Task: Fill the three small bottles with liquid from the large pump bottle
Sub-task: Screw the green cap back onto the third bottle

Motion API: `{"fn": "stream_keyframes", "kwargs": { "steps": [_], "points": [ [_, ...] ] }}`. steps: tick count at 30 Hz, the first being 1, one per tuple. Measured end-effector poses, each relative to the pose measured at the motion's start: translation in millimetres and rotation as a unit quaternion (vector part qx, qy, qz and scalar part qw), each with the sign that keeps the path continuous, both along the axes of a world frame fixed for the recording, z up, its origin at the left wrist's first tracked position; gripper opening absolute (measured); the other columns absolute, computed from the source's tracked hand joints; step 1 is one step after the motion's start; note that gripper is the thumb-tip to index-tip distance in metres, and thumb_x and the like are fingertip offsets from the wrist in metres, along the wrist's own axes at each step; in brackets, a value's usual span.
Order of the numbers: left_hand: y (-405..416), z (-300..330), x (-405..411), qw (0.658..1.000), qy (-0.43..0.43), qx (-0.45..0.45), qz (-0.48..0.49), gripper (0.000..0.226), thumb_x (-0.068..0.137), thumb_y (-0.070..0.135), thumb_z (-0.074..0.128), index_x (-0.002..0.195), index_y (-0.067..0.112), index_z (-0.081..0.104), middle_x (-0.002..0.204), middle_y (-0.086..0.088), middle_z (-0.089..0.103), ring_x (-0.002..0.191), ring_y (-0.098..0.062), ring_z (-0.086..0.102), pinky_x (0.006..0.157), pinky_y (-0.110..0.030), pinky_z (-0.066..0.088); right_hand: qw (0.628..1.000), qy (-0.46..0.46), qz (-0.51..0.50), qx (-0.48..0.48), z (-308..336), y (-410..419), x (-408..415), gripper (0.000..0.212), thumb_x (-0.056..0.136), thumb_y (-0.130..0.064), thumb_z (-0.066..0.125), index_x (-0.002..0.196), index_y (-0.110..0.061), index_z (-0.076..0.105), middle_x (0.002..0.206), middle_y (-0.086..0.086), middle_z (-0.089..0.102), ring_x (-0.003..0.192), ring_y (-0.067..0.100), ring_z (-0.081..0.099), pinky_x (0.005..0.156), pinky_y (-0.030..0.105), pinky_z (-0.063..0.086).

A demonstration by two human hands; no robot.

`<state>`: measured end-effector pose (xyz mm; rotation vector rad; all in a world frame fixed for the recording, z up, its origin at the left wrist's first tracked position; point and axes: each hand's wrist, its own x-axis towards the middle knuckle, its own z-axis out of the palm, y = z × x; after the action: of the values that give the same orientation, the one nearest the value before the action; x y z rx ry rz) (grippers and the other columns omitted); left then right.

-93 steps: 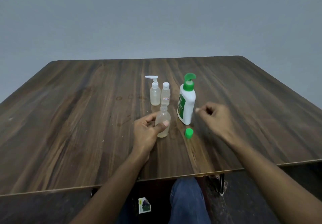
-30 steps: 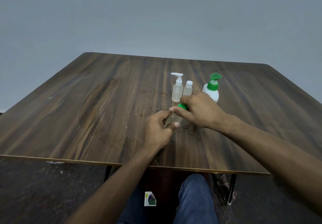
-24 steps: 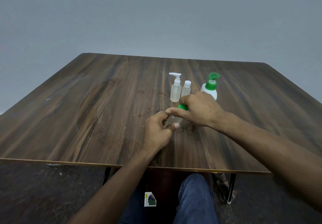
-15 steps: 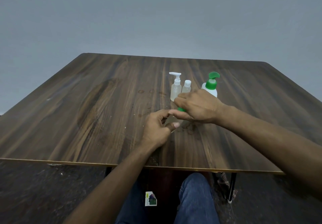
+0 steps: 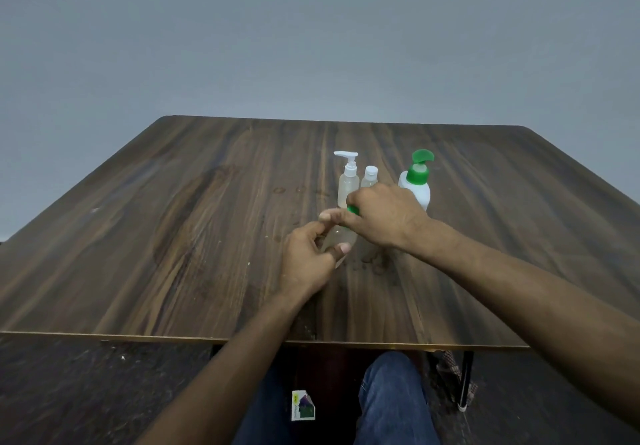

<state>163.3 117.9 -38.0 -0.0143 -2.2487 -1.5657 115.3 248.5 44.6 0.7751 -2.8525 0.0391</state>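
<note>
My left hand (image 5: 306, 259) grips a small clear bottle (image 5: 341, 236) standing near the middle of the wooden table (image 5: 173, 236). My right hand (image 5: 382, 217) is over its top, fingers curled round its green cap (image 5: 352, 209), of which only a sliver shows. Behind them stand a small clear bottle with a white pump (image 5: 348, 181) and a small clear bottle with a white cap (image 5: 370, 177). The large white pump bottle with a green pump head (image 5: 417, 181) stands to their right, partly hidden by my right hand.
Wet spots (image 5: 372, 261) lie on the table just right of the held bottle. The table's near edge (image 5: 207, 338) runs across the lower view. Below it are my knee in blue jeans (image 5: 391, 396) and a small printed packet (image 5: 303, 404) on the dark floor.
The green cap, lying on the table three seconds ago, is now held on top of the bottle by my right hand. Over the last second that hand has turned on the cap.
</note>
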Motion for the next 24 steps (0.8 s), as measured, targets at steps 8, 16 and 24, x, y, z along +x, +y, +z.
{"fn": "stream_keyframes", "kwargs": {
  "steps": [8, 16, 24],
  "points": [
    [-30, 14, -72, 0.993, 0.003, 0.11, 0.043, 0.027, 0.074, 0.002, 0.077, 0.1, 0.007, 0.07, 0.085, 0.0, 0.071, 0.063, 0.007, 0.062, 0.063, -0.011, 0.05, 0.964, 0.208, 0.039, -0.163, 67, 41, -17, 0.043, 0.096, -0.052, 0.048, 0.083, -0.015, 0.066, 0.086, 0.0, 0.062, 0.075, 0.023, 0.057, 0.064, 0.03, 0.03],
    [-44, -1, -138, 0.992, -0.068, 0.106, 0.031, 0.023, 0.075, -0.005, 0.072, 0.097, 0.002, 0.068, 0.084, -0.01, 0.069, 0.072, -0.016, 0.061, 0.076, -0.034, 0.052, 0.975, 0.038, -0.038, -0.218, 45, 75, -51, 0.043, 0.096, -0.05, 0.062, 0.126, -0.02, 0.063, 0.127, -0.002, 0.063, 0.111, 0.017, 0.06, 0.081, 0.033, 0.046],
    [-46, -12, -153, 0.993, -0.07, 0.097, -0.008, 0.027, 0.077, -0.004, 0.071, 0.103, 0.002, 0.067, 0.082, 0.0, 0.069, 0.067, -0.002, 0.063, 0.071, -0.021, 0.053, 0.961, -0.007, -0.034, -0.274, 7, 79, -53, 0.065, 0.091, -0.045, 0.071, 0.146, -0.021, 0.045, 0.134, 0.0, 0.06, 0.114, 0.018, 0.06, 0.088, 0.039, 0.052]
  ]
}}
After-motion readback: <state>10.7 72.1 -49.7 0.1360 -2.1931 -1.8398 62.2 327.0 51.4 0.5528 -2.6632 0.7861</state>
